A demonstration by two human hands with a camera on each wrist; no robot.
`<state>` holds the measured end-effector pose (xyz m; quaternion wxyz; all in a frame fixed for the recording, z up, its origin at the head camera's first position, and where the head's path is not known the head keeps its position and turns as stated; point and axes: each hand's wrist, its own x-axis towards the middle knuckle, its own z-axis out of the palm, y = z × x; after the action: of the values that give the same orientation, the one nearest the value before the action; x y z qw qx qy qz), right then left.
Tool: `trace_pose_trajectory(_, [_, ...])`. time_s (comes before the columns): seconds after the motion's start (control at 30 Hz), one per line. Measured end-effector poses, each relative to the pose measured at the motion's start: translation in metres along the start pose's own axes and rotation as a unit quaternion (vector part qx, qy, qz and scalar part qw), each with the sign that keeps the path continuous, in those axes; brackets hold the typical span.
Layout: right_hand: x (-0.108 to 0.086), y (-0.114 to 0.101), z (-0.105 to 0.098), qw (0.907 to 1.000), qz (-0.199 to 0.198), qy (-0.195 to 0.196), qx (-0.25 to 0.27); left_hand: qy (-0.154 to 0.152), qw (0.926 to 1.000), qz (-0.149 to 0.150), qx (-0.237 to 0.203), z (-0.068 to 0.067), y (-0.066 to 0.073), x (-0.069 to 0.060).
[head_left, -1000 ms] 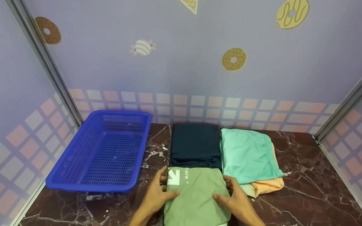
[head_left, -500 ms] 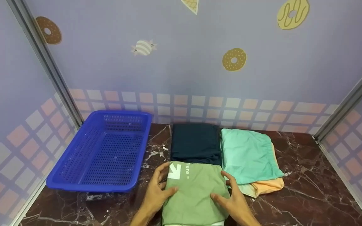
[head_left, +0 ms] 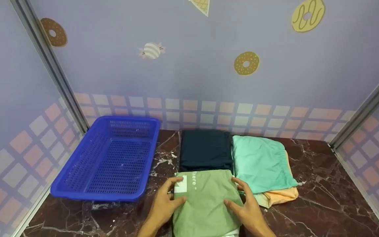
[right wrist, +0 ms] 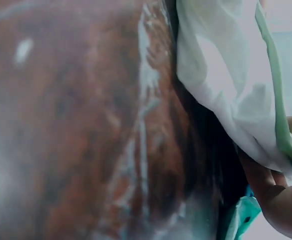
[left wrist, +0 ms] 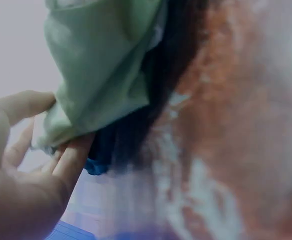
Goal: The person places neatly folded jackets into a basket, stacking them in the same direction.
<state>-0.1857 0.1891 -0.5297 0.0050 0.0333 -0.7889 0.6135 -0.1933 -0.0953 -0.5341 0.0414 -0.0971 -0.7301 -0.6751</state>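
Folded green garment (head_left: 207,205), white lettering (head_left: 194,179) legible as "here", running toward the near side; held between left hand (head_left: 164,201) and right hand (head_left: 249,210), each pinching a side edge, thumb on top. Long axis seemingly front to back; far edge just before folded navy cloth (head_left: 206,148).

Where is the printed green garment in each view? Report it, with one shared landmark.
Head: printed green garment at bottom centre, between left hand and right hand.
Left wrist: printed green garment at top, left of centre.
Right wrist: apparently its green edge, far right.
Shared landmark: marble tabletop.
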Motion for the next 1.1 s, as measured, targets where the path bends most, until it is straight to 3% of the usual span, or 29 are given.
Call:
trace_pose_trajectory(0.2, [0.004, -0.008, -0.006, 0.9993, -0.014, -0.014, 0.031, 0.046, 0.9939, 0.002, 0.100, -0.001, 0.011, 0.000])
trace_pose_trajectory(0.3, [0.006, -0.010, -0.008, 0.9986, -0.021, -0.022, 0.043, 0.041, 0.9916, 0.019, 0.121, -0.005, 0.013, 0.001])
trace_pose_trajectory(0.47, [0.007, -0.009, -0.009, 0.9965, 0.010, -0.020, 0.081, 0.007, 0.9983, 0.037, 0.044, -0.011, 0.011, 0.006])
trace_pose_trajectory(0.57, [0.008, -0.007, -0.010, 0.9933, 0.038, -0.025, 0.106, 0.009, 0.9995, 0.030, 0.009, -0.012, 0.007, 0.007])
trace_pose_trajectory(0.7, [0.011, -0.002, -0.012, 0.9878, 0.057, -0.065, 0.129, 0.016, 0.9993, 0.027, -0.018, -0.012, 0.001, 0.008])
trace_pose_trajectory(0.97, [0.011, 0.006, -0.016, 0.9867, 0.020, -0.100, 0.126, 0.026, 0.9971, 0.022, -0.068, -0.011, -0.001, 0.008])
trace_pose_trajectory(1.1, [0.012, 0.004, -0.016, 0.9864, -0.008, -0.104, 0.127, 0.038, 0.9967, 0.032, -0.063, -0.010, 0.004, 0.007])
